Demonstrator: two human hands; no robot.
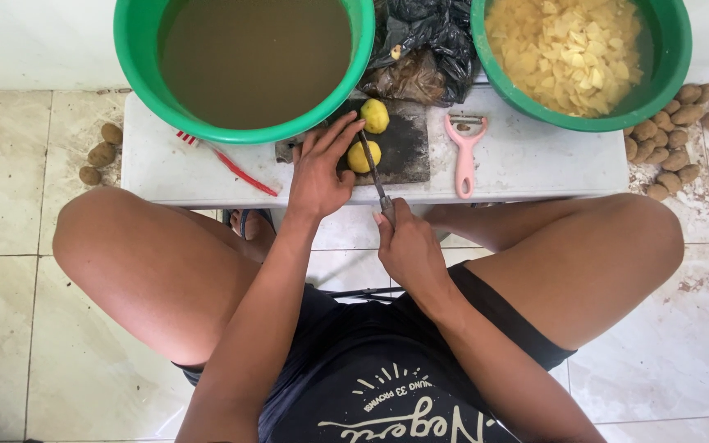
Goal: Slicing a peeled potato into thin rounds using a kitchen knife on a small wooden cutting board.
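Item: peeled potato piece, pale yellow, smooth, rounded, lay on a dark cutting board. The left hand rested over it with fingers spread, fingertips touching its far-left side. The right hand was closed around the handle of a knife, whose narrow blade ran forward from the fist and met the piece on its right edge.

Second peeled potato, same colour, sat just beyond the left fingertips, on the board.

Surface: low white table, somewhat scuffed. To the right of the knife lay a pink peeler. To the left of the left hand lay a red, thin tool. Beyond the left hand stood a green basin of murky water; beyond and right of the knife, a green basin of cut potato slices. Between the basins sat a black plastic bag.

Room: cream tiled floor, stained in places. Unpeeled brown potatoes lay heaped on it at the far right; three more potatoes lay at the far left.
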